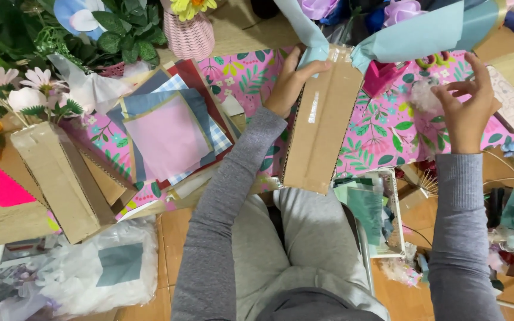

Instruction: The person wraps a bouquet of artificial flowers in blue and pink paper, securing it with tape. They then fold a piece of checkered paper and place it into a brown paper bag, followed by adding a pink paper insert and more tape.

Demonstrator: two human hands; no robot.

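One view, head camera:
left hand (290, 80): closed on the top edge of the cardboard panel (322, 122), light-blue wrapping paper (414, 32) pinched against it
right hand (468, 107): fingers spread, nothing gripped, beside a pale fluffy tuft (425, 95)
panel position: on the pink floral sheet (382, 128), overhanging the lap
long axis: away from the body, slightly tilted
handling: paper is best kept taut while pressed down

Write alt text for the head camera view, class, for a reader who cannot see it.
A person's left hand holds a cardboard box wrapped at the top in light blue paper, while the right hand hovers open beside it. Below lies floral pink wrapping paper; a stack of coloured paper sheets sits left.
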